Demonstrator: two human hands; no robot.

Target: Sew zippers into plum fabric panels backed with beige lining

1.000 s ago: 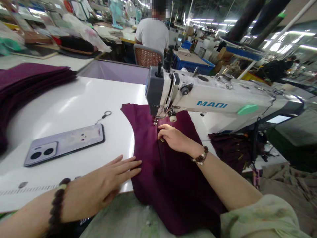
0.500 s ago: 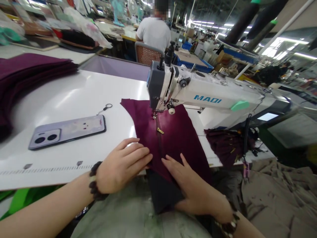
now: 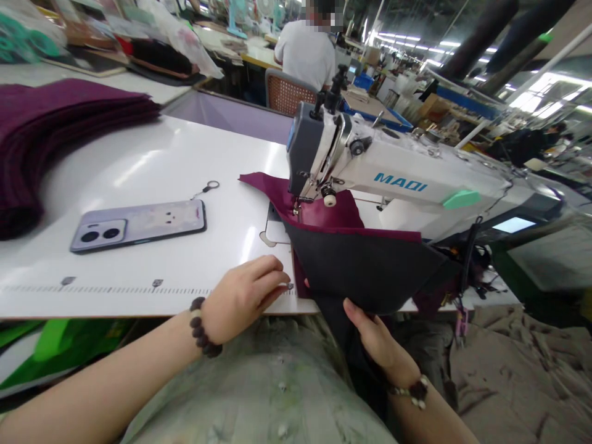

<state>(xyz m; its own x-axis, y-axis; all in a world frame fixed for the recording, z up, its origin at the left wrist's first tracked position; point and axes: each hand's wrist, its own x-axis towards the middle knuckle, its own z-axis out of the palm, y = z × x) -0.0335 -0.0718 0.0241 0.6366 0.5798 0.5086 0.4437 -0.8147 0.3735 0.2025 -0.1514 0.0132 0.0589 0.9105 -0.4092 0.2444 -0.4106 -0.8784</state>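
Cloth (image 3: 365, 265) in deep plum, flat a second ago, is now folded back at its near end, dark underside up, which I take as repositioning rather than stitching. Its far part lies at the presser foot (image 3: 296, 211) of the MAQI sewing machine (image 3: 398, 176). I see the right hand (image 3: 382, 345) pinching the dark side, thumb on top; the left hand (image 3: 243, 299) is just beside, and I cannot tell whether its curled fingertips meet. On the white tabletop (image 3: 231, 231) rest a phone (image 3: 143, 223) and stacked plum pieces (image 3: 87, 114); beyond, a co-worker (image 3: 305, 55) sits, back turned, near strip lights (image 3: 411, 44).
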